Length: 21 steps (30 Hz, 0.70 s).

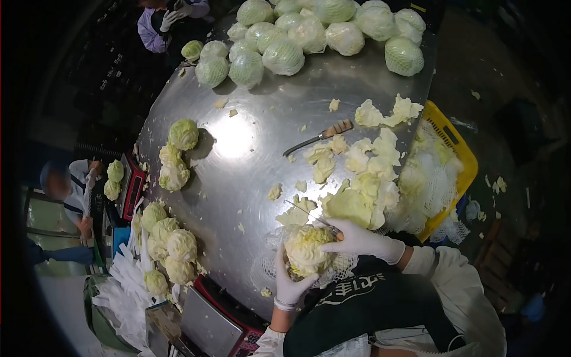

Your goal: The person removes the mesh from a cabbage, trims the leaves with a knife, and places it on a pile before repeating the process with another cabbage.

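Note:
A pale green cabbage [305, 251] with crinkled outer leaves sits at the table's near edge, close to my body. My left hand [289, 283], in a white glove, cups the cabbage from its left and lower side. In my gloved right hand [363, 239] is a knife [321, 220], its thin blade pointing away up and left above the cabbage; some fingers rest against the cabbage. White foam netting [344, 269] lies under and around it. Loose trimmed leaves [357, 202] are heaped just beyond my right hand.
Another knife [318, 138] lies mid-table. Wrapped cabbages [283, 56] are piled at the far end; bare ones [180, 245] stand at left. A yellow crate [468, 169] holds netting and leaves at right. A scale [208, 321] stands near left. Co-workers [80, 190] stand across the table.

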Motion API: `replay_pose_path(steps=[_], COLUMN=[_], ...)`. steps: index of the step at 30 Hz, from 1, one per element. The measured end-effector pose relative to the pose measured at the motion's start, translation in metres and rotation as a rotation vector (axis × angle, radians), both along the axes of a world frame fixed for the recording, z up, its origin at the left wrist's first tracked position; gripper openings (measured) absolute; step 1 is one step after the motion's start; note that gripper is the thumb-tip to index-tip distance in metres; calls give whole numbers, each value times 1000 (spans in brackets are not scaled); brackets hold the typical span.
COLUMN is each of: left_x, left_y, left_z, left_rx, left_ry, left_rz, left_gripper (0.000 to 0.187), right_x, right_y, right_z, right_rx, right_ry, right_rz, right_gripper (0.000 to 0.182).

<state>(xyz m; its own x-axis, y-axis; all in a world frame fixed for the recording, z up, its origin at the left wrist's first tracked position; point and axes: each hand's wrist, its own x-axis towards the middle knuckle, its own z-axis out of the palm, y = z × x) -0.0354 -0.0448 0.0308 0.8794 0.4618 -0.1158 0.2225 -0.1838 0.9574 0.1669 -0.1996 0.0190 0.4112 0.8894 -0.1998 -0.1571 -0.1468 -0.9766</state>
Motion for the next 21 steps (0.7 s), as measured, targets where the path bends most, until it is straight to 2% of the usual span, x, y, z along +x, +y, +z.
replay_pose_path(steps=[1,2,4,8,10,11,13,14,17,19,21], left_x=[-1,-1,-1,13,16,15,14,18,20,28,38], left_y=[-3,-6,-12,-12,-14,-11,1,-2,-4,-12,-15], left_z=[-3,-7,-11,2,11,12,17,18,4,0,-2], left_rx=[-354,-355,-521,-525,-313,-318,239,83,129,52,69], left_ry=[-17,-16,-71,-27,-105,-104,-24,-21,-8,-2,-45], left_rz=[34,36,138,204,151,150,28,108,57,96,113], left_gripper=[109,109,109,109,109,109,117,121,119,115,113], right_x=[1,1,1,-4,-3,-5,-10,-9,-6,-5,-6], right_y=[0,-1,0,1,-7,-9,-13,-15,-22,-27,-33], right_z=[1,2,3,-3,6,4,2,5,11,7,14], right_rx=[66,65,-25,75,-57,-62,-49,-50,-126,-103,-167], right_ry=[39,40,-4,-45,-34,-34,-193,-191,-143,-410,-426], right_rz=[-5,-2,52,1,71,69,20,22,24,49,83], right_gripper=[68,68,68,68,66,66,65,65,66,65,64])
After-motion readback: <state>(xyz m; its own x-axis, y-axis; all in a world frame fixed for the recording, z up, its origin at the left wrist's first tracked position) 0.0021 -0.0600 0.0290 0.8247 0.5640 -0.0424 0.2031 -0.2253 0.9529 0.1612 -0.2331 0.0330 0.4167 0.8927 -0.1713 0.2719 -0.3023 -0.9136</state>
